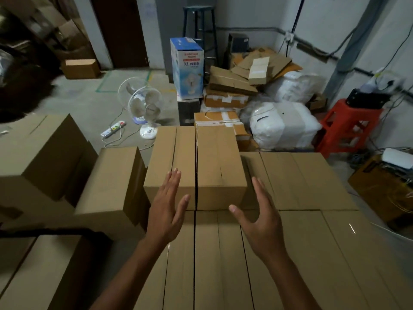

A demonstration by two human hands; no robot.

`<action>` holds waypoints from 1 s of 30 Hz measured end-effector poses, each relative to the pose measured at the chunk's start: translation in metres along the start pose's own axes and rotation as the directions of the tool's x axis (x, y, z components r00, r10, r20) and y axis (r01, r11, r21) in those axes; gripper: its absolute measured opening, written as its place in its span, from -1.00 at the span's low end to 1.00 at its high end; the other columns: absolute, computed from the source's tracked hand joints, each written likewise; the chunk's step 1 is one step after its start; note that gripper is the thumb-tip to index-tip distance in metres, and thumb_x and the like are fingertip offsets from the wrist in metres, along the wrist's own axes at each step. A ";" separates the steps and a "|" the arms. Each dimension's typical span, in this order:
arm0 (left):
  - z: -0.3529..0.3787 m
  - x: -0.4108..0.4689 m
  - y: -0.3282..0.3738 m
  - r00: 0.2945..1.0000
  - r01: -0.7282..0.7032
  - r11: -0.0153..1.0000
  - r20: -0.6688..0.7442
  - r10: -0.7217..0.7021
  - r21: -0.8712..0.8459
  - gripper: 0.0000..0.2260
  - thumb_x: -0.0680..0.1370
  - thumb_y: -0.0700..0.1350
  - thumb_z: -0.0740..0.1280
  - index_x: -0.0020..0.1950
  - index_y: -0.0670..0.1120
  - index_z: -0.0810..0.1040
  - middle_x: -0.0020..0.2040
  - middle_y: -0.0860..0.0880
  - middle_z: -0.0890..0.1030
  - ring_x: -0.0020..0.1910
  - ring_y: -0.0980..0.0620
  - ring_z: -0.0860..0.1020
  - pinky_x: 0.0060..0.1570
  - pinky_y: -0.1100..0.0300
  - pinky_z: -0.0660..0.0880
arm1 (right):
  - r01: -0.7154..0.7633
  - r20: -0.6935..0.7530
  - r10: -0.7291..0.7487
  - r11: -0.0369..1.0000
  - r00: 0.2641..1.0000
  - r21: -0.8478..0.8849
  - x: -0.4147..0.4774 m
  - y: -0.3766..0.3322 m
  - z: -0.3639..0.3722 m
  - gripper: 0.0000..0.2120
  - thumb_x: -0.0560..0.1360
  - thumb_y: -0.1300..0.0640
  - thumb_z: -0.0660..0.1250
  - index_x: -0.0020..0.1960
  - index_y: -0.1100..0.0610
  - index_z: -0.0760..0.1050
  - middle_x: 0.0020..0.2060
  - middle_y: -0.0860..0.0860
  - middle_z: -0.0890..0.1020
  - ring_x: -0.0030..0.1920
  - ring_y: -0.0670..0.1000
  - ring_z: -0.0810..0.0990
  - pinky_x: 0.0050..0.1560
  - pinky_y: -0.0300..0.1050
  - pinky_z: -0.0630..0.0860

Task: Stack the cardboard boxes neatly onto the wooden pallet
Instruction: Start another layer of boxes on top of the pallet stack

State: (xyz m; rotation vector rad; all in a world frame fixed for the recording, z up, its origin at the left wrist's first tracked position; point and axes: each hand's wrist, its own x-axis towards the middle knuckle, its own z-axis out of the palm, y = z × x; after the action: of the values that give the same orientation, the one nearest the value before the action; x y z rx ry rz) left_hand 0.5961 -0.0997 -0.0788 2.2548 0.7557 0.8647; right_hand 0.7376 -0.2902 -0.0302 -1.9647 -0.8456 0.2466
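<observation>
Two plain brown cardboard boxes (219, 162) sit side by side atop a flat layer of brown cartons (223, 253). Just before the pair — left hand (166, 211) and right hand (261, 222), each grip open, holding nothing.

Both bare forearms reach forward, the left hand (166, 209) flat with fingers straight, left of the right raised box (220, 162), the right hand (261, 222) spread (thumb out) by its near right corner, both holding nothing.
</observation>
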 end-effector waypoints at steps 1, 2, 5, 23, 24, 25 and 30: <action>-0.005 -0.011 0.007 1.000 -0.001 1.000 -0.002 0.001 0.000 -0.38 0.63 0.35 -0.04 0.62 0.08 0.09 0.62 0.06 0.15 0.61 0.14 0.08 0.49 -0.19 0.26 | 0.010 0.009 -0.010 1.000 1.000 0.001 -0.013 -0.003 -0.003 -0.14 0.40 -0.29 0.32 0.61 -0.10 0.10 0.61 -0.13 0.14 0.56 -0.18 0.12 0.29 -0.46 0.12; -0.010 -0.027 0.017 1.000 -0.011 1.000 -0.001 0.011 0.002 -0.40 0.64 0.34 -0.03 0.62 0.09 0.08 0.62 0.08 0.14 0.61 0.14 0.08 0.49 -0.17 0.25 | 0.022 0.016 -0.022 1.000 1.000 -0.004 -0.030 -0.006 -0.008 -0.15 0.41 -0.30 0.32 0.60 -0.11 0.10 0.61 -0.14 0.13 0.56 -0.18 0.12 0.29 -0.48 0.11; -0.025 -0.085 0.046 1.000 -0.006 1.000 0.014 0.006 0.001 -0.42 0.65 0.30 0.01 0.62 0.10 0.09 0.63 0.08 0.14 0.61 0.12 0.08 0.49 -0.21 0.25 | 0.066 0.045 -0.065 0.998 0.997 -0.016 -0.085 -0.010 -0.021 -0.19 0.47 -0.32 0.35 0.59 -0.11 0.12 0.61 -0.15 0.13 0.56 -0.19 0.12 0.32 -0.44 0.10; -0.120 -0.384 0.082 0.901 0.434 0.886 -0.097 -0.423 0.165 -0.36 0.58 0.38 0.03 0.61 0.14 0.11 0.62 0.15 0.06 0.59 0.20 0.02 0.48 -0.04 0.23 | 0.175 0.434 -0.165 0.984 0.886 0.018 -0.292 -0.024 0.011 -0.27 0.45 -0.21 0.37 0.53 -0.14 0.16 0.47 -0.25 0.21 0.49 -0.21 0.17 0.32 -0.36 0.16; -0.128 -0.392 0.079 0.885 0.465 0.868 -0.109 -0.452 0.175 -0.32 0.57 0.41 0.00 0.62 0.11 0.14 0.63 0.12 0.08 0.60 0.15 0.04 0.47 -0.07 0.26 | 0.178 0.457 -0.171 0.984 0.873 0.029 -0.296 -0.029 0.019 -0.29 0.47 -0.20 0.38 0.52 -0.16 0.15 0.48 -0.25 0.21 0.49 -0.21 0.17 0.33 -0.35 0.18; -0.136 -0.398 0.076 0.871 0.492 0.851 -0.125 -0.476 0.183 -0.28 0.56 0.43 -0.02 0.62 0.07 0.17 0.63 0.09 0.10 0.60 0.11 0.08 0.46 -0.11 0.31 | 0.177 0.483 -0.171 0.984 0.859 0.035 -0.299 -0.033 0.027 -0.31 0.48 -0.20 0.38 0.51 -0.19 0.13 0.48 -0.25 0.21 0.49 -0.22 0.17 0.35 -0.33 0.19; -0.175 -0.414 0.047 0.831 0.554 0.812 -0.187 -0.524 0.183 -0.32 0.57 0.35 0.05 0.60 0.02 0.24 0.61 0.03 0.19 0.57 0.00 0.21 0.37 -0.17 0.42 | 0.199 0.578 -0.176 0.980 0.797 0.024 -0.303 -0.062 0.080 -0.30 0.47 -0.27 0.30 0.53 -0.19 0.14 0.56 -0.12 0.23 0.50 -0.18 0.17 0.29 -0.39 0.18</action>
State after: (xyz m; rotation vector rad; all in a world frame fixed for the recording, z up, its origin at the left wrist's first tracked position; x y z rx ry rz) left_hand 0.2237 -0.3554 -0.0983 2.0032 1.5385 0.6652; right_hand 0.4450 -0.4128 -0.0715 -1.8370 -1.4390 0.7431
